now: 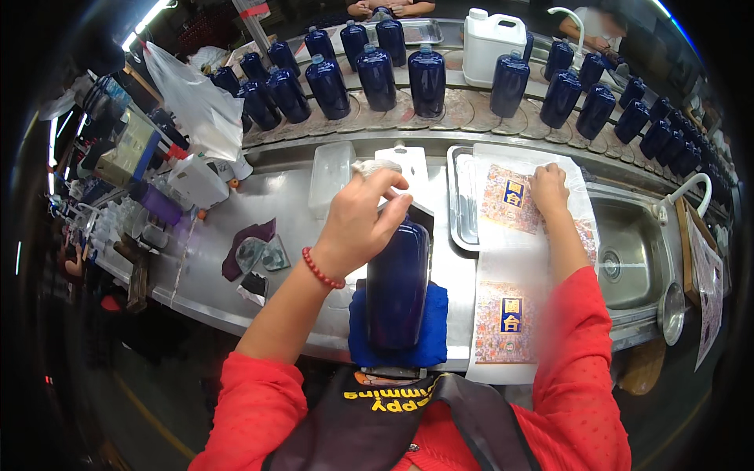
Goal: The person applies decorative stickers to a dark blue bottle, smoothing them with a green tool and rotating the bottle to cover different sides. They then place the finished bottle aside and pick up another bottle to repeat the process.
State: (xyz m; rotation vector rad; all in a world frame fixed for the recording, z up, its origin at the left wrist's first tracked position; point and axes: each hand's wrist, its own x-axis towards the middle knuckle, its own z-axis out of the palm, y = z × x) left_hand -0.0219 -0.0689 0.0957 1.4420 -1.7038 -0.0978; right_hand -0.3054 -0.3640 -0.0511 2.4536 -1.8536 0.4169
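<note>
A dark blue glass bottle [397, 290] lies tilted on a folded blue cloth [437, 318] in front of me. My left hand [365, 212], with a red bead bracelet on its wrist, has its fingers curled at the bottle's neck end. The neck is mostly hidden by thumb and fingers. To the right, my right hand [551, 188] bends its fingers onto the edge of a patterned decal [506, 198] on a white backing sheet [503, 259]. A second decal [505, 320] lies lower on that sheet.
Several blue bottles [426, 82] stand along a slatted conveyor [463, 110] beyond the bench. A metal tray [462, 196] lies partly under the sheet. Right are a sink [628, 235] and tap [695, 184]; left, dark cloths [259, 250] and a clear plastic tub [333, 169].
</note>
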